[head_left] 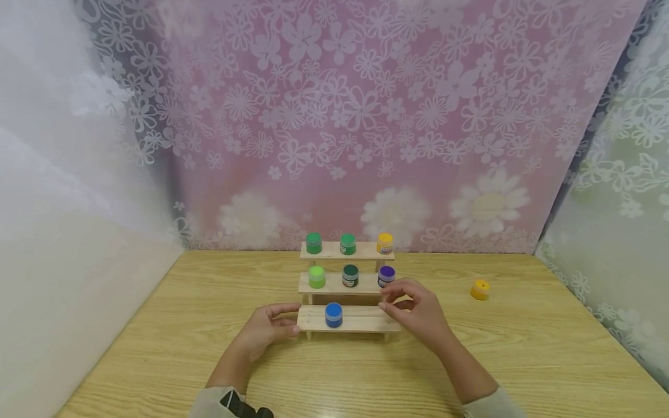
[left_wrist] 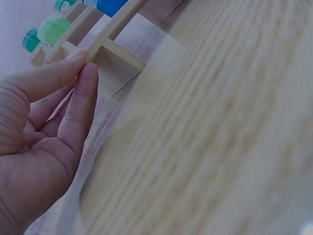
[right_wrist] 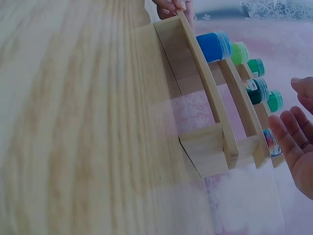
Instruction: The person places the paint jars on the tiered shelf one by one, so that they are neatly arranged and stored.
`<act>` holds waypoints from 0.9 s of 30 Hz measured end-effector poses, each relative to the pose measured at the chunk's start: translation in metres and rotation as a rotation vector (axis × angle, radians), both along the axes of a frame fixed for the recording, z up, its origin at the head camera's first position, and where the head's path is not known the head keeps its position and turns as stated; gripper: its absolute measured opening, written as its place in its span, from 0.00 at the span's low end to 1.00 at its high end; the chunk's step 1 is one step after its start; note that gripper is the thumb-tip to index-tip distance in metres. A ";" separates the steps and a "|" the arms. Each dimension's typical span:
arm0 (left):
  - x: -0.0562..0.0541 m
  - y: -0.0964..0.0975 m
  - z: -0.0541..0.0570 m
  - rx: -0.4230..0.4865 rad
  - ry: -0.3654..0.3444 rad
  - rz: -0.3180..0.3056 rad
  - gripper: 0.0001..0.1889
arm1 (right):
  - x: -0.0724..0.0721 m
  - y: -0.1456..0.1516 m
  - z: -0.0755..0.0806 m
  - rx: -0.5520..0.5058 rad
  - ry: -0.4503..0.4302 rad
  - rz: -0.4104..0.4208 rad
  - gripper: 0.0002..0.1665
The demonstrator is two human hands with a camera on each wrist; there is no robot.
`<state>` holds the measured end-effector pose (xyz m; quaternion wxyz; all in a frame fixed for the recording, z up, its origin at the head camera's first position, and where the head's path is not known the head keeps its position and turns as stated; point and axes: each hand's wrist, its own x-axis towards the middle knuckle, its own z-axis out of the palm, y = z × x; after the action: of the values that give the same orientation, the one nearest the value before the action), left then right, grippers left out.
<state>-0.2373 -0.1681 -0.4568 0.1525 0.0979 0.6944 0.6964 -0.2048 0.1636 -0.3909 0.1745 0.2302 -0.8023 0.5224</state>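
A three-tier wooden stand [head_left: 366, 321] is on the table, with small paint jars on its steps. My left hand [head_left: 263, 332] pinches the left end of the lowest step between thumb and fingertips, also plain in the left wrist view. A blue paint jar [head_left: 333, 315] sits on that step, left of its middle. At the stand's right side hovers my right hand [head_left: 420, 312], thumb and fingers bent loosely with a gap between them and nothing held. Its fingers overlap the lower edge of the purple paint jar [head_left: 387, 276] on the middle step.
Beside the purple jar are a light green jar [head_left: 316, 277] and a dark green jar [head_left: 350, 276]. Two green jars, one a left green jar [head_left: 314, 243], and a yellow jar [head_left: 385, 244] line the top step. Another yellow jar [head_left: 480, 289] lies on the table, right. Flowered curtains enclose the table.
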 end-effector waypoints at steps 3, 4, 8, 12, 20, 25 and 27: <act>0.000 0.000 0.000 -0.001 -0.001 0.002 0.32 | -0.006 0.010 -0.007 -0.002 -0.008 -0.008 0.11; 0.000 0.000 -0.001 -0.002 0.001 0.003 0.32 | -0.007 0.012 -0.008 -0.003 -0.014 -0.010 0.12; 0.000 0.000 -0.001 -0.009 0.001 0.009 0.32 | -0.009 0.022 -0.007 0.000 -0.026 -0.017 0.14; 0.001 0.001 0.000 -0.013 -0.004 0.012 0.32 | -0.009 0.030 -0.005 0.011 -0.027 -0.041 0.17; 0.002 0.001 0.002 -0.008 0.002 0.019 0.32 | -0.012 0.049 -0.005 0.031 -0.015 -0.093 0.20; 0.001 0.001 0.001 -0.007 0.009 0.012 0.32 | -0.015 0.061 -0.008 0.062 -0.025 -0.132 0.21; 0.001 0.001 0.001 -0.007 0.011 0.011 0.32 | -0.016 0.066 -0.009 0.079 -0.029 -0.142 0.21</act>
<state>-0.2359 -0.1675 -0.4556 0.1451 0.0973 0.6981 0.6944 -0.2211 0.2291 -0.3999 0.1903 0.1715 -0.8391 0.4800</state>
